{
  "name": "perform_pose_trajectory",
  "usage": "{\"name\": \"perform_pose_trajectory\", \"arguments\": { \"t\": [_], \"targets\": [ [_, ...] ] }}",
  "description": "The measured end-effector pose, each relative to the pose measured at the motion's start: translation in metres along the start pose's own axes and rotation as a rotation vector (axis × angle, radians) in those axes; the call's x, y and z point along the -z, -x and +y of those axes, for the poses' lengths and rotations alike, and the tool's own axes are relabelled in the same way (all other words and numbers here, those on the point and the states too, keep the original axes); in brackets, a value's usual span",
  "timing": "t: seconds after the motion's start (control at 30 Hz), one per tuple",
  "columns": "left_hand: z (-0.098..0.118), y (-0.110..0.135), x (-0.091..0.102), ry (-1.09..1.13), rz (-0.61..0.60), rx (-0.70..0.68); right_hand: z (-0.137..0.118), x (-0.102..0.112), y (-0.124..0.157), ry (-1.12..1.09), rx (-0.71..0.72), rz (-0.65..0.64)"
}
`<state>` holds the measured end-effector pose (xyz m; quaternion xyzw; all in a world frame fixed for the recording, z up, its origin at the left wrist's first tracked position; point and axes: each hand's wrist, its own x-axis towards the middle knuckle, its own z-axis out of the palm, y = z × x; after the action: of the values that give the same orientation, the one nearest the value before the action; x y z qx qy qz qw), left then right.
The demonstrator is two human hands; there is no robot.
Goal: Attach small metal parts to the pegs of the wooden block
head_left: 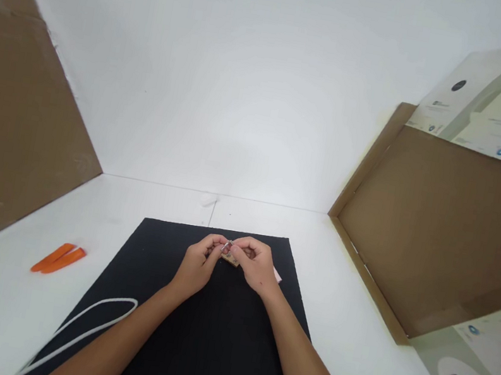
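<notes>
Both my hands meet over the far half of a black mat (204,346). My left hand (197,263) and my right hand (253,263) are closed, pinching a small brown flat piece (231,258) between their fingertips. A tiny silvery part (226,245) shows at the top of that piece, between the thumbs. A pale pink scrap (277,274) peeks out from behind my right hand on the mat.
Orange tweezer-like tool (58,258) lies on the white table at the left. A white cable (88,322) loops over the mat's left edge. Brown cardboard panels stand at left (10,128) and right (443,239), with printed boxes (499,107) behind the right one.
</notes>
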<state>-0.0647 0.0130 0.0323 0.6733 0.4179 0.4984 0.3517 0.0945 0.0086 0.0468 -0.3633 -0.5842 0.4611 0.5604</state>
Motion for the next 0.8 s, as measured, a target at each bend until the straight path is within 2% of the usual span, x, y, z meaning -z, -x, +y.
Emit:
{"name": "perform_pose_trajectory", "arguments": {
  "t": [0.23,0.33,0.53,0.67,0.8],
  "targets": [
    [-0.0010,-0.0008,0.0026,-0.017,0.043,0.017,-0.0037,0.0051,0.0023,0.053,0.079,-0.148],
    [-0.0014,-0.0008,0.0029,-0.044,0.035,-0.004,-0.0029,0.0023,0.0014,0.038,0.060,-0.107],
    [-0.0003,0.0000,0.0013,-0.039,0.008,-0.041,-0.0020,-0.0036,-0.0012,-0.081,-0.077,0.014],
    [-0.0001,0.0007,0.0018,-0.051,0.024,-0.039,-0.0020,-0.0015,-0.0005,-0.093,-0.040,-0.038],
    [-0.0011,0.0002,0.0026,-0.061,0.036,-0.018,-0.0018,0.0023,0.0006,-0.002,0.050,-0.106]
  ]
}}
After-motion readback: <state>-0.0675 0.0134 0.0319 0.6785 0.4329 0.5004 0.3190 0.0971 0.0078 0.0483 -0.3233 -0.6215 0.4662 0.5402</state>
